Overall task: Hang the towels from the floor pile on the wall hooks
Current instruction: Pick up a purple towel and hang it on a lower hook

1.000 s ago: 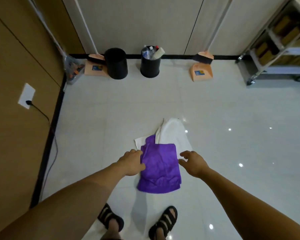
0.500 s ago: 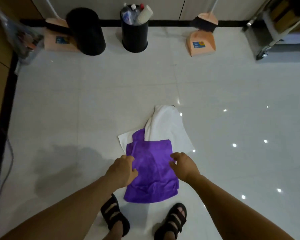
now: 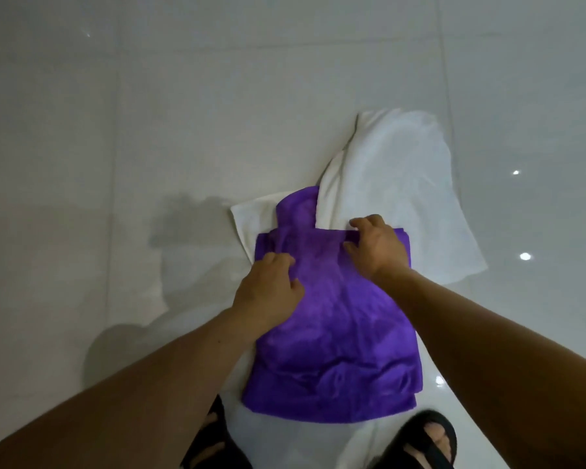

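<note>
White towel (image 3: 400,184) lies on glossy tiled floor (image 3: 115,130), purple towel (image 3: 332,333) atop.

Person, seen from above: both forearms bare, no sleeves in view. Left hand (image 3: 268,289) and right hand (image 3: 378,247) ungloved. Black open-toed strap sandals (image 3: 423,441) on both feet.

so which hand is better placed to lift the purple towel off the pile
Right, probably. The right hand pinches the purple towel at its far folded edge, while the left hand lies further in on the cloth.
</note>
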`<state>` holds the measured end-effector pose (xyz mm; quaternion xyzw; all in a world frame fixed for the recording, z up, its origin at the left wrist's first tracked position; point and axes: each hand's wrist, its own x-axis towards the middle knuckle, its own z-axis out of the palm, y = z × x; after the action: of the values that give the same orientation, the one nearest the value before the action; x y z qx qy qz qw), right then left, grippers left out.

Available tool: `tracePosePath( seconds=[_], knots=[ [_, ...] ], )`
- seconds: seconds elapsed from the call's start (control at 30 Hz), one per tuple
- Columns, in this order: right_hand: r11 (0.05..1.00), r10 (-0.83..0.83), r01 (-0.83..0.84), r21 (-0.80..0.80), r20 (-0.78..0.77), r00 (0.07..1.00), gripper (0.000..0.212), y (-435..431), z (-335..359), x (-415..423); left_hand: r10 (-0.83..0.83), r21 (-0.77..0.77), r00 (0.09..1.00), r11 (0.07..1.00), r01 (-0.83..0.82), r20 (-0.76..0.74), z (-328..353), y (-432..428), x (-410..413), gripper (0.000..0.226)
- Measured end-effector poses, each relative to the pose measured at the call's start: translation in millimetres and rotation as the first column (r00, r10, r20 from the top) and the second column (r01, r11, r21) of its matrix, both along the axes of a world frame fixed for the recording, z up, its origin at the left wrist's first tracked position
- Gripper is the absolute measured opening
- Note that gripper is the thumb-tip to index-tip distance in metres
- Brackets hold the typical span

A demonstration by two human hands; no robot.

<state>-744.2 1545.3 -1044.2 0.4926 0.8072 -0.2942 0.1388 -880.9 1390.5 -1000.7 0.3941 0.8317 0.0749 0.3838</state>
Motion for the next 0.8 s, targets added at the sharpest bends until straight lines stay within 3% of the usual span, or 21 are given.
tracePosePath(
  seconds=[0.23, 0.43, 0.5, 0.6, 0.7, 0.8],
  knots=[
    [0.984, 0.076, -0.081, 0.156, 0.032, 0.997, 0.023, -9, 5, 8, 0.029, 0.023, 1.0, 0.999, -0.029, 0.008, -1, -14, 7, 0.045],
    [0.976, 0.187, -0.174, 0.133, -0.09, 0.978, 0.021, -30, 91, 22, -0.016, 0.065, 1.0, 0.998, 0.015, 0.007, 69, -13, 6, 0.052],
    [0.971, 0.237, -0.23, 0.059, -0.22, 0.946, 0.018, -45, 141, 23, -0.063, 0.07, 0.997, 0.996, 0.061, 0.033, 108, -9, 5, 0.073],
    [0.958, 0.109, -0.208, -0.198, -0.42, 0.901, 0.018, -58, 234, 21, -0.284, 0.105, 0.957, 0.955, 0.276, 0.066, 181, 3, 3, 0.096],
    [0.932, -0.032, -0.163, -0.324, -0.522, 0.853, 0.018, -60, 333, 18, -0.431, 0.183, 0.896, 0.894, 0.408, 0.105, 264, 7, -4, 0.068],
    [0.94, -0.159, -0.05, -0.337, -0.563, 0.811, 0.017, -52, 434, 13, -0.282, 0.214, 0.903, 0.952, 0.221, 0.323, 354, 8, -11, 0.04]
  ],
)
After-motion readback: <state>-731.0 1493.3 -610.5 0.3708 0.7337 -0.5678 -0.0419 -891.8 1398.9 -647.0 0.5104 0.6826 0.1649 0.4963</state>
